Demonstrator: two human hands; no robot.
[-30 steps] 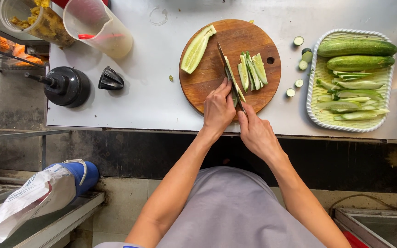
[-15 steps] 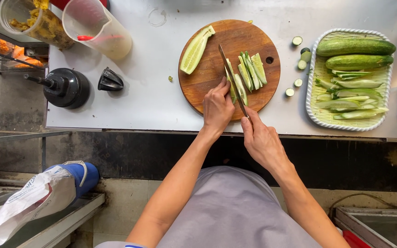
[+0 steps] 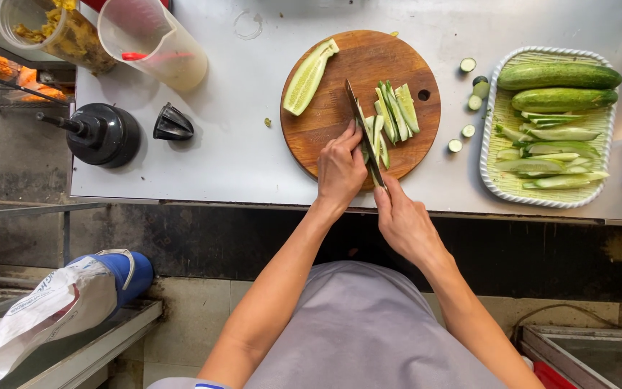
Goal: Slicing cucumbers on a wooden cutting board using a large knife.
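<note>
Now, mid-frame: right hand (image 3: 406,223) grips knife (image 3: 363,133), fingers clenched on handle; left hand (image 3: 340,167) pins cucumber piece (image 3: 368,137) on round wooden board (image 3: 361,101), w/ cut strips (image 3: 396,112) just beside blade.

I see the knife (image 3: 360,130) slanted toward 11 o'clock, blade down on pale green cucumber strips (image 3: 390,119) lying lengthwise on the board.
</note>
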